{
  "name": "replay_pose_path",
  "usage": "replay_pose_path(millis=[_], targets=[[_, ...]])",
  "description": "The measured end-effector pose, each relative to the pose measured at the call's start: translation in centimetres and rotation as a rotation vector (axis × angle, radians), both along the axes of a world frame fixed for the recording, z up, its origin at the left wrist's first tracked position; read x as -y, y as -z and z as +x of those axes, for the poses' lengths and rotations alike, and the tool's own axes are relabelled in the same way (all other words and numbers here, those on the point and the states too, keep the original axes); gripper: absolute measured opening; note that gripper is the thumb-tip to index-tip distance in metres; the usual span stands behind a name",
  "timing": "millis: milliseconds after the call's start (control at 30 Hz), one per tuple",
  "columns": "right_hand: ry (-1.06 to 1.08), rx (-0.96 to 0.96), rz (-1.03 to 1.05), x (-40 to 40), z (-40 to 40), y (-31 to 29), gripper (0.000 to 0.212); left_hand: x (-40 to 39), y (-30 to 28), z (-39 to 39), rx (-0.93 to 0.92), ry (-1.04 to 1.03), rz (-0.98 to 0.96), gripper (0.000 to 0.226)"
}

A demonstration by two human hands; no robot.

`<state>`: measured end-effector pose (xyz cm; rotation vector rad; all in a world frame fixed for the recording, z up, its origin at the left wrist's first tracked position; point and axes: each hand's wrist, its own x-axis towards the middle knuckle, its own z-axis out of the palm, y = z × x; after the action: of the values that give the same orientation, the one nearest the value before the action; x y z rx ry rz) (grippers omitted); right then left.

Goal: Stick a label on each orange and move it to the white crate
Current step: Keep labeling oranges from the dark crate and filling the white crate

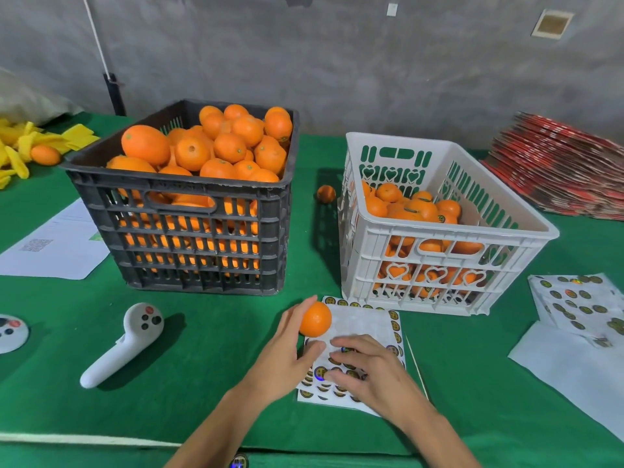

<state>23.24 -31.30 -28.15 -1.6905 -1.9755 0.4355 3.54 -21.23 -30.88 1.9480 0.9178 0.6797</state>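
The left hand [287,349] held an orange [315,319] above the near edge of the sticker sheet [358,327], its fingers curled round the fruit's left side and the thumb lying under it. The right hand [368,369] rested on the sheet with its fingers bent down onto the round labels, apparently picking at one; whether a label was already pinched could not be told. The white crate [422,231] stood just behind the sheet, partly filled with fruit, and the dark crate [189,211] to its left was heaped full. The orange looked firm, rounded and fairly light, with a smooth, perhaps slightly slippery peel, so a cupped grip around its middle would likely serve best, leaving the upper face bare for the label.
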Motion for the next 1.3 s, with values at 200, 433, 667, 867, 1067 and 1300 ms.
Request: replay_pose_path(millis=[200,433,667,867,1067,1300], targets=[[0.144,-0.273,-0.028,-0.4,-0.3,0.8,0.028,0.0,-0.2,-0.3,-0.014,0.039,-0.022,0.085],[0.175,-0.471,-0.106,-0.9,-0.7,0.5,0.004,0.1,-0.3,-0.4,-0.034,0.055,-0.015,0.089],[0.355,-0.515,-0.059,-1.6,-1.4,-0.4,0.017,-0.1,0.1,-0.5,-0.037,0.01,-0.008,0.08],[0.548,-0.29,0.264,-3.6,-3.0,-3.2,0.013,0.1,-1.6,0.3,0.045,-0.096,-0.011,0.072],[0.421,-0.272,0.459,-4.3,-4.0,-7.5,0.027,-0.7,-6.8,1.5,0.182,-0.15,0.155,0.069],[0.382,-0.32,0.545,-5.7,-1.6,-14.4,0.068,-3.4,-15.7,4.5,0.216,-0.113,0.427,0.082]])
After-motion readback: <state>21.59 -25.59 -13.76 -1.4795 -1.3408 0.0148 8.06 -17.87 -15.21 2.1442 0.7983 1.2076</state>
